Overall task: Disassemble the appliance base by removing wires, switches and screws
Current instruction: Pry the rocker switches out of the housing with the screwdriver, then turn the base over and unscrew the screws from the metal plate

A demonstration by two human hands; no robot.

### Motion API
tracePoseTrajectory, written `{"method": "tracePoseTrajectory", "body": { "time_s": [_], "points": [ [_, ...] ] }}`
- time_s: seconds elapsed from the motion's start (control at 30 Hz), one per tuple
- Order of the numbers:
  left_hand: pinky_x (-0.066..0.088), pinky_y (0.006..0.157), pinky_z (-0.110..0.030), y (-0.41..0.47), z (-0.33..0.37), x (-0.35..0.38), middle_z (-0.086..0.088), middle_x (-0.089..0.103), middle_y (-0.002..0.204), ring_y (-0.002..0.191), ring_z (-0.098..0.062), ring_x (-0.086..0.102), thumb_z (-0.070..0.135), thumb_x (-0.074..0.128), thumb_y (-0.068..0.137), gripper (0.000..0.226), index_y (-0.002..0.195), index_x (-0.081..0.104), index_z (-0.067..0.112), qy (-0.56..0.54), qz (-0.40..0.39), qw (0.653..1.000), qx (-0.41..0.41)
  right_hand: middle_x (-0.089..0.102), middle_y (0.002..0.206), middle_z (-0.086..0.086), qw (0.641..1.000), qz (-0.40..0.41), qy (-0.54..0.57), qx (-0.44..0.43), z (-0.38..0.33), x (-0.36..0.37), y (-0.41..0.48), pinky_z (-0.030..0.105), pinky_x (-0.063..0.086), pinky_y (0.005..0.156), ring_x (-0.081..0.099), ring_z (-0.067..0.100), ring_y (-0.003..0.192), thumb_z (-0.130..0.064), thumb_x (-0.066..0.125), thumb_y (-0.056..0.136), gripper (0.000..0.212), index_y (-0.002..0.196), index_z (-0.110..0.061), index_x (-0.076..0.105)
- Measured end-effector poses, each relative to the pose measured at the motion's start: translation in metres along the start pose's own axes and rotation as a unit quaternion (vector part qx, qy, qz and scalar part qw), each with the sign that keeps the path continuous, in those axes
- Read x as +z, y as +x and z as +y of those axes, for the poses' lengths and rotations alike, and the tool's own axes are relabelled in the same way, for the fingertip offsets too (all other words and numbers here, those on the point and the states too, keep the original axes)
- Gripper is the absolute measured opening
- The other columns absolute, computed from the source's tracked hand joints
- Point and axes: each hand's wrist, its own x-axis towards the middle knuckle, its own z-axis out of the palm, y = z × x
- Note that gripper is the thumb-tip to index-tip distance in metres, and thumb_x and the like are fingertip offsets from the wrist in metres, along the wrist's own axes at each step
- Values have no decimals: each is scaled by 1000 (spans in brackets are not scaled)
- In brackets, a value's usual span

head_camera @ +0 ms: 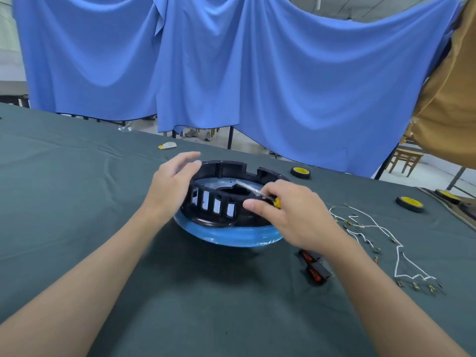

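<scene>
Green-clothed table (77, 176) carries the appliance base (219, 234) at centre; your left hand (171, 184), fingers loose, steadies its rim at nine o'clock, your right hand (296, 215) grips the screwdriver (257, 192). Keep the tip square and press down.

One base (206, 220), two switches (319, 273), one screwdriver (257, 191)

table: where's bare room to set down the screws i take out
Bare cloth left of the appliance base and left hand, and on the base's near side. Crowded right of the base: switches, white wires, yellow wheels.
</scene>
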Motion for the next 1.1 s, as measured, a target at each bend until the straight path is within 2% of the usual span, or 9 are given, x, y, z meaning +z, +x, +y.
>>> {"method": "tracePoseTrajectory", "body": {
  "time_s": [0.07, 0.17, 0.27, 0.37, 0.53, 0.67, 0.83, 1.0, 1.1],
  "points": [
    [33, 105, -19, -12, 18, 4, 14, 59, 126, 121, 0, 49, 45, 50, 91, 39, 124, 62, 26, 60, -26, 987, 144, 53, 76, -10, 999, 27, 19, 15, 5, -11, 6, 35, 40, 69, 51, 13, 76, -69, 42, 82, 43, 78, -28, 54],
    [24, 109, -23, -27, 37, 9, 10, 51, 137, 128, -5, 42, 72, 52, 77, 81, 137, 51, 17, 243, -61, 899, 360, 56, 71, -9, 995, 64, 74, 37, 14, -27, 12, 32, 38, 65, 51, 10, 71, -61, 47, 87, 41, 80, -22, 59],
    [25, 113, -34, -32, 43, 18, 1, 42, 149, 137, -16, 38, 84, 59, 62, 112, 144, 42, 10, 362, -96, 821, 431, 57, 67, -7, 989, 70, 120, 54, 24, -36, 11, 34, 41, 67, 51, 12, 69, -57, 49, 89, 38, 82, -22, 62],
    [32, 109, -39, -33, 38, 26, -5, 45, 147, 134, -24, 44, 63, 74, 67, 101, 143, 42, 5, 422, -84, 782, 451, 60, 72, -4, 986, 60, 143, 61, 31, -38, 7, 34, 42, 68, 51, 12, 69, -55, 50, 90, 37, 84, -21, 63],
    [44, 97, -44, -31, 27, 28, -15, 64, 117, 106, -35, 61, 26, 70, 74, 58, 123, 61, -4, 420, 18, 769, 482, 63, 75, -7, 986, 67, 144, 45, 28, -33, 5, 32, 44, 70, 54, 12, 74, -53, 55, 88, 34, 83, -21, 65],
    [48, 85, -45, -35, 31, 28, -20, 66, 106, 94, -38, 64, 26, 64, 79, 49, 112, 65, -10, 368, 71, 770, 515, 63, 79, -19, 959, 129, 243, 63, 27, -32, 4, 19, 36, 64, 52, 1, 68, -53, 65, 83, 20, 80, -33, 69],
    [48, 80, -47, -38, 42, 26, -21, 66, 100, 90, -36, 62, 20, 54, 82, 42, 105, 65, -13, 286, 150, 807, 494, 64, 94, -19, 909, 282, 283, 121, 36, -30, 7, 25, 41, 75, 55, 0, 79, -57, 54, 89, 27, 93, -32, 66],
    [51, 83, -41, -37, 53, 19, 11, 59, 97, 92, -29, 62, 25, 63, 75, 43, 116, 65, 10, 115, 235, 929, 262, 47, 53, -20, 856, 278, 379, 214, 54, -19, 10, 28, 36, 62, 38, 8, 55, -53, 54, 88, 29, 76, -28, 63],
    [47, 76, -15, -31, 59, 16, 7, 65, 97, 85, -9, 63, 34, 65, 76, 35, 111, 65, 28, 37, 260, 951, 162, 48, 51, -23, 862, 213, 391, 242, 61, -9, 10, 24, 29, 52, 35, 4, 54, -55, 57, 87, 26, 85, -31, 65]
  ]
}}
